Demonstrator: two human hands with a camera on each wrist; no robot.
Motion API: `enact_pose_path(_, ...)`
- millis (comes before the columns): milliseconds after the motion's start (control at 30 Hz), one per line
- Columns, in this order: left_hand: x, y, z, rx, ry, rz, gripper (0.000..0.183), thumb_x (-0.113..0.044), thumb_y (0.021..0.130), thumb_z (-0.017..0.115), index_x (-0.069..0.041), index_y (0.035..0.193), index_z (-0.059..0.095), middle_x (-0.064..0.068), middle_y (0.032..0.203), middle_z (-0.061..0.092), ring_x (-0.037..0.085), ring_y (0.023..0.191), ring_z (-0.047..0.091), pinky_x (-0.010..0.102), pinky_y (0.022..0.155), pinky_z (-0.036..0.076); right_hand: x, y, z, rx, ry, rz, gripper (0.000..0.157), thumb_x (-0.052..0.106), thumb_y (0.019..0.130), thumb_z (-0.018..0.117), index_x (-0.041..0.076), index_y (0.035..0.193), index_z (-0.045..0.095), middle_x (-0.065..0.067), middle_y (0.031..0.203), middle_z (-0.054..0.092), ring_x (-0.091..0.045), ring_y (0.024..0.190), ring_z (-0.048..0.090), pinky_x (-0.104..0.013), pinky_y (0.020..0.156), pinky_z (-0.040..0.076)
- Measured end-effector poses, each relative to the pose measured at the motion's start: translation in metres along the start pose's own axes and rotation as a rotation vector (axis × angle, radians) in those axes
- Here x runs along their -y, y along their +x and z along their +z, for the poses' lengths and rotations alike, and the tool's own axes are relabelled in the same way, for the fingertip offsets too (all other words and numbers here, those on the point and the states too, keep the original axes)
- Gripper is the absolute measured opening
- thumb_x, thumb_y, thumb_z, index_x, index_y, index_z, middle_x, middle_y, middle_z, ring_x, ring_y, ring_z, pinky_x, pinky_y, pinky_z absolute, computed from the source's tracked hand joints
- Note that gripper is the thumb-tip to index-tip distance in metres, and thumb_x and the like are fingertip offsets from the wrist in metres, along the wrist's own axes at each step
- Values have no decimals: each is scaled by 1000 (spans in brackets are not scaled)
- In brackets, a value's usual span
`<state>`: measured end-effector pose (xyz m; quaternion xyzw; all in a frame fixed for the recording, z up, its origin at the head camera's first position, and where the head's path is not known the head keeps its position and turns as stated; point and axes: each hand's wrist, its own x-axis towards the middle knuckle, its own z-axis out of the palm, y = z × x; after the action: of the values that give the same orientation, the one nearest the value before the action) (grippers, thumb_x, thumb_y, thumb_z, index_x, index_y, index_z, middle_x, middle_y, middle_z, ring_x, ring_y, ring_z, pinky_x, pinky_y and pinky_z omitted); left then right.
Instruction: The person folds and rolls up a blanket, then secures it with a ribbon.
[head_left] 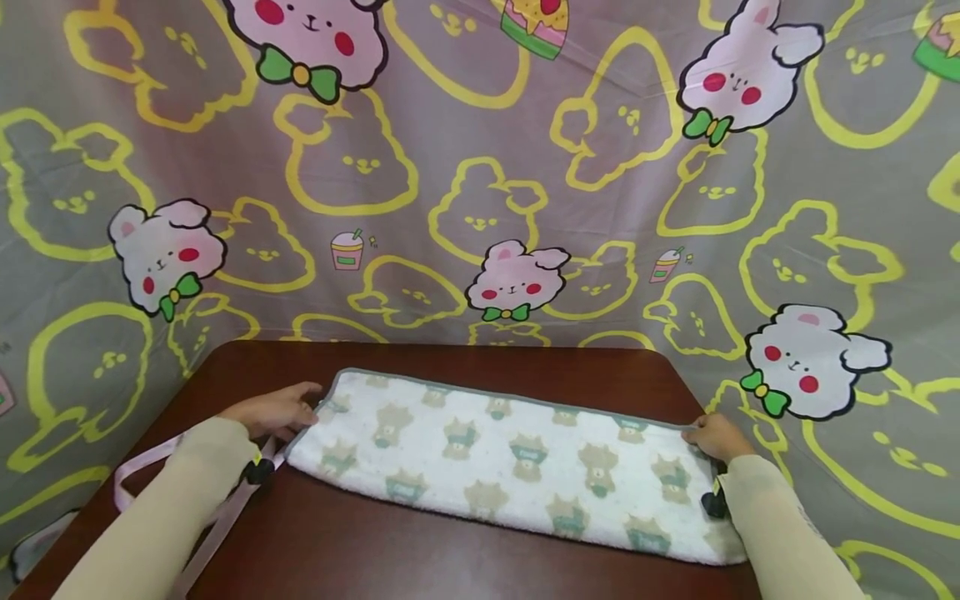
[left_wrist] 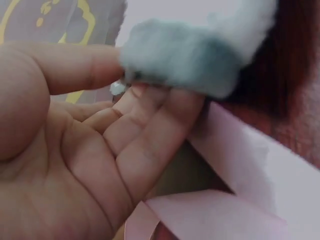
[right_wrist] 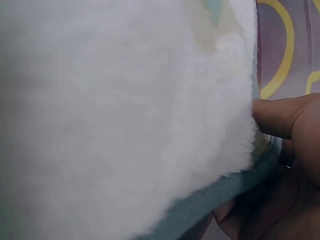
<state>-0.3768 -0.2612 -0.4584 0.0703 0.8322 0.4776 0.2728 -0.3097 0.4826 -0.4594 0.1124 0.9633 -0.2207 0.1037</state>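
A folded, fluffy white towel (head_left: 495, 467) with a brown and green animal print and grey-green edging lies lengthwise across the table. At its left end my left hand (head_left: 273, 411) holds the edge; in the left wrist view the thumb (left_wrist: 85, 67) meets the edging while the other fingers reach beneath it, their tips hidden. My right hand (head_left: 722, 438) pinches the far right corner. The right wrist view shows the right thumb (right_wrist: 277, 117) against the white pile, the remaining fingers mostly behind the edging.
The dark brown table (head_left: 375, 554) has rounded far corners. A pale pink strap (head_left: 225, 521) loops beside and under the left forearm. Behind the table hangs a grey curtain (head_left: 420, 142) with yellow outlines and rabbit faces. Small black devices sit at both wrists.
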Motion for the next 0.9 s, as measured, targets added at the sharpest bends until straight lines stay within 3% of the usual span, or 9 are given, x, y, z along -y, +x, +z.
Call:
enact_pose_path(100, -3, 5, 1, -20, 41, -7, 70, -12, 87, 54, -2, 139, 7, 29, 129, 30, 38, 109, 43, 46, 75, 45, -1, -4, 1, 0, 15, 5, 37, 31, 83, 61, -6, 91, 59, -13, 80, 55, -25, 73, 51, -37, 58, 42)
enact_pose_path(200, -6, 11, 1, -54, 94, 31, 68, -11, 88, 50, 2, 138, 7, 32, 134, 21, 41, 114, 36, 49, 81, 41, -3, -7, 2, -12, 10, 2, 30, 28, 83, 60, -2, 84, 59, -8, 75, 53, -22, 68, 48, -35, 56, 40)
enact_pose_path(300, -8, 17, -1, -103, 174, 98, 66, -10, 88, 49, 8, 136, 8, 34, 128, 28, 42, 112, 37, 50, 86, 36, -4, -12, 3, -15, -5, 4, 31, 30, 83, 61, -1, 83, 59, -8, 75, 53, -22, 67, 48, -35, 56, 39)
enact_pose_path(433, -7, 26, -4, -190, 252, 146, 64, -7, 87, 49, 12, 135, 11, 28, 107, 48, 35, 99, 48, 47, 81, 39, -5, -16, 3, -6, -7, -9, 31, 32, 82, 62, 1, 82, 59, -7, 74, 54, -21, 66, 48, -34, 55, 39)
enact_pose_path(667, -2, 33, -5, -307, 251, 167, 55, -8, 88, 47, 12, 132, 22, 23, 103, 51, 31, 94, 47, 44, 80, 38, -6, -19, 8, 29, 37, -13, 28, 29, 79, 66, 7, 67, 52, -1, 60, 43, -18, 58, 45, -31, 51, 36)
enact_pose_path(800, 1, 26, -7, -278, 219, 143, 57, -20, 91, 50, 9, 133, 24, 27, 114, 47, 33, 100, 48, 43, 79, 40, -9, -17, 7, 51, 51, -13, 29, 29, 77, 68, 6, 68, 53, -1, 62, 44, -18, 60, 46, -32, 51, 39)
enact_pose_path(900, 1, 16, -8, -195, 117, 100, 64, -26, 89, 53, 7, 134, 22, 28, 120, 42, 32, 102, 48, 43, 77, 44, -10, -16, 1, 45, 71, -43, 35, 34, 77, 68, 1, 81, 57, -6, 72, 52, -22, 68, 49, -35, 55, 42)
